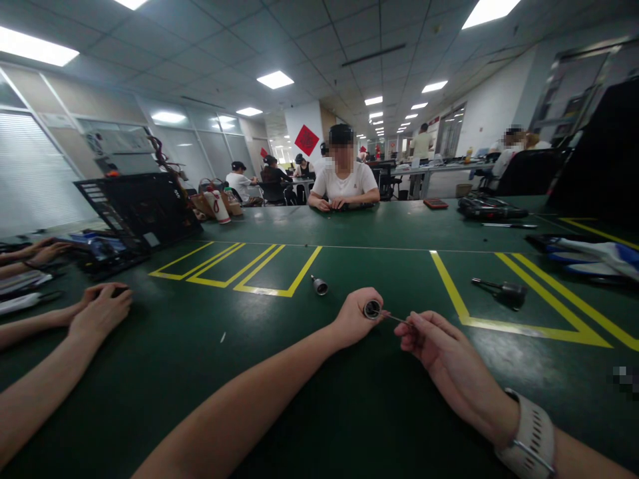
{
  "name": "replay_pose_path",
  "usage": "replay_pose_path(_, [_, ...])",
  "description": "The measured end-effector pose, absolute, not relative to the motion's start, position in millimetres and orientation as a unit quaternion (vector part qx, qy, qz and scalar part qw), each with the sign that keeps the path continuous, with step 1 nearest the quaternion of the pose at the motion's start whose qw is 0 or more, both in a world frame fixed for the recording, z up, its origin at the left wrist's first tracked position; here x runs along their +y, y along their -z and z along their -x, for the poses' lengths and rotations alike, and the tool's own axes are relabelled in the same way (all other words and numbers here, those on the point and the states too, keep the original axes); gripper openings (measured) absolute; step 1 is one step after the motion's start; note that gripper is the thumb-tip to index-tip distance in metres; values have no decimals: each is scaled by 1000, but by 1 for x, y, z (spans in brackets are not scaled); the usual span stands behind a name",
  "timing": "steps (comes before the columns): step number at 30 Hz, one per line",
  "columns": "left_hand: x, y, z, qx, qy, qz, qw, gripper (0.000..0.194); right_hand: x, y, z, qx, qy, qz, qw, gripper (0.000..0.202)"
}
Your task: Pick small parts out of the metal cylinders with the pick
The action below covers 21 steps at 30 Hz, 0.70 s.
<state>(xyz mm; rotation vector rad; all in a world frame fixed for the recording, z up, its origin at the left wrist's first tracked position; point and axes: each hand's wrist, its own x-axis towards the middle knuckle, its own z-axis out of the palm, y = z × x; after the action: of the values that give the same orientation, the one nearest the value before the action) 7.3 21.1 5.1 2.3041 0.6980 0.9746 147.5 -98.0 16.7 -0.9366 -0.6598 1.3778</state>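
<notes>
Just right of the middle, my left hand (353, 318) is wrapped round a metal socket (372, 309), its round open end facing me. My right hand (433, 342), with a pale watch strap at the wrist, pinches a thin metal rod (397, 319). The rod's far end reaches the mouth of the socket; whether it touches inside is too small to tell. Another socket piece (319, 285) lies on the green table (279, 372) beyond my left hand. A dark socket with a shank (504, 291) lies within yellow tape at the right.
At the left edge, another person's hands (102, 309) rest on the table. A person in a white shirt (345, 181) sits across. Dark tool case (492, 207) and blue-white gloves (594, 258) lie at the right. A black panel (150, 206) stands at the back left.
</notes>
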Motion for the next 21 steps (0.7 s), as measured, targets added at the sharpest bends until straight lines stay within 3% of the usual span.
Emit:
replay_pose_path(7, [19, -4, -7, 264, -351, -872, 216, 13, -103, -19, -142, -361, -528, 452, 622, 19])
replay_pose_path(21, [19, -7, -8, 270, -356, -847, 287, 19, -99, -14, -147, -310, -601, 407, 614, 14])
